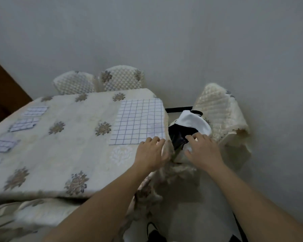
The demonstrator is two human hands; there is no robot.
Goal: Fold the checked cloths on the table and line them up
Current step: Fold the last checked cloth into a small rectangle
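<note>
The open cloth [138, 122] lies flat at the table's [59, 154] corner, just ahead of the left hand [151, 152], stretching away from its fingertips towards the far edge. That hand rests with relaxed, spread fingers on the cloth's near corner, gripping nothing. The right hand [202, 151] is off the table, to the right of the cloth, its loose fingers spread above a black and white bundle [187, 130] on a chair; whether it touches the bundle I cannot tell. So the left hand is the nearer one, already on the near edge. I judge the fold will run away from the person, near edge carried towards the far one. Four folded cloths [23, 124] sit in a row well to the left.
</note>
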